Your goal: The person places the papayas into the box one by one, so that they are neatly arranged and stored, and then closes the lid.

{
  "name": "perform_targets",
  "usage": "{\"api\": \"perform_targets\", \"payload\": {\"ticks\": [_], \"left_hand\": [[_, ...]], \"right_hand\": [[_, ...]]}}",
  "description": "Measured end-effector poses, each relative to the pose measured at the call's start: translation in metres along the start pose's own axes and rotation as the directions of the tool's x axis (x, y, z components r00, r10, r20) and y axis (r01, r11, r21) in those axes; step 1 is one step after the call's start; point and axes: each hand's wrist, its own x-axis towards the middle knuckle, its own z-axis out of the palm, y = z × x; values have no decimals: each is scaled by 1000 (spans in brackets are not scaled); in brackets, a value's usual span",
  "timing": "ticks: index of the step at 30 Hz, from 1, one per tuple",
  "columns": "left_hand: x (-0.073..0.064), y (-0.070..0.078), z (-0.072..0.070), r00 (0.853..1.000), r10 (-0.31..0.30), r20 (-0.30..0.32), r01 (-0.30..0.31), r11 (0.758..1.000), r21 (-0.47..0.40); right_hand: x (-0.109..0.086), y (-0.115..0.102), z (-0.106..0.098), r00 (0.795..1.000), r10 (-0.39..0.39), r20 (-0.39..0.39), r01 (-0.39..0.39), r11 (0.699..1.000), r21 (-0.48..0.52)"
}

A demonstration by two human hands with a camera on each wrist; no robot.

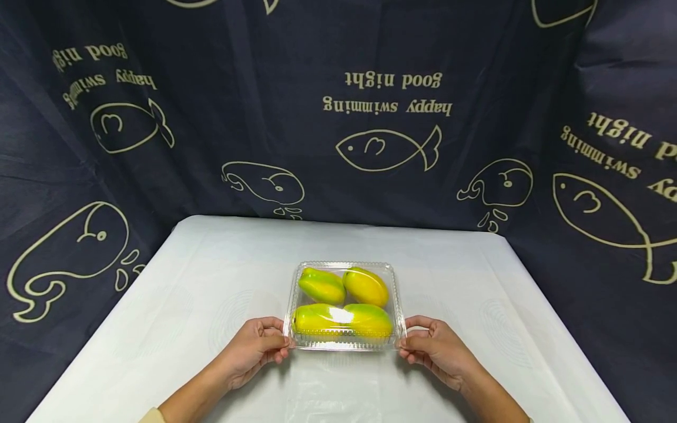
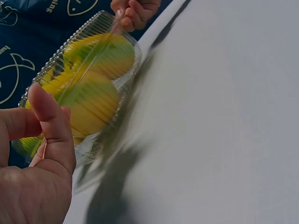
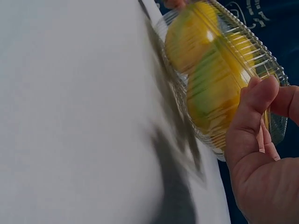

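Note:
A clear plastic clamshell box [image 1: 346,348] sits low over the middle of the white table, its lid down. Several yellow-green, mango-like fruits [image 1: 366,288] fill it in two rows. At the near left corner, my left hand [image 1: 256,348] pinches the rim between thumb and fingers. My right hand [image 1: 436,351] grips the near right corner the same way. In the left wrist view, the left thumb [image 2: 53,126] lies over the box's edge. The right thumb [image 3: 254,105] presses its edge in the right wrist view. Whether the box's underside touches the table is hard to tell.
A white cover [image 1: 174,299] spreads over the table on all sides of the box. Dark blue cloth [image 1: 391,194] with fish and whale drawings hangs behind the table and along both sides. Shadows [image 2: 107,191] of the hand and box fall on the tabletop.

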Motion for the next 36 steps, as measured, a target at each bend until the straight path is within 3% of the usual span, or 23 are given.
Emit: {"api": "perform_targets", "payload": {"ticks": [12,22,36], "left_hand": [[0,0,-1,1000,-14,3,13,1000,6],[2,0,-6,999,-44,-14,44,999,-11],[-1,0,2,1000,-21,-17,21,999,-30]], "right_hand": [[2,2,0,999,1,46,-1,1000,-1],[1,5,-6,979,40,198,-39,999,-6],[5,3,-7,986,39,160,-39,999,0]]}}
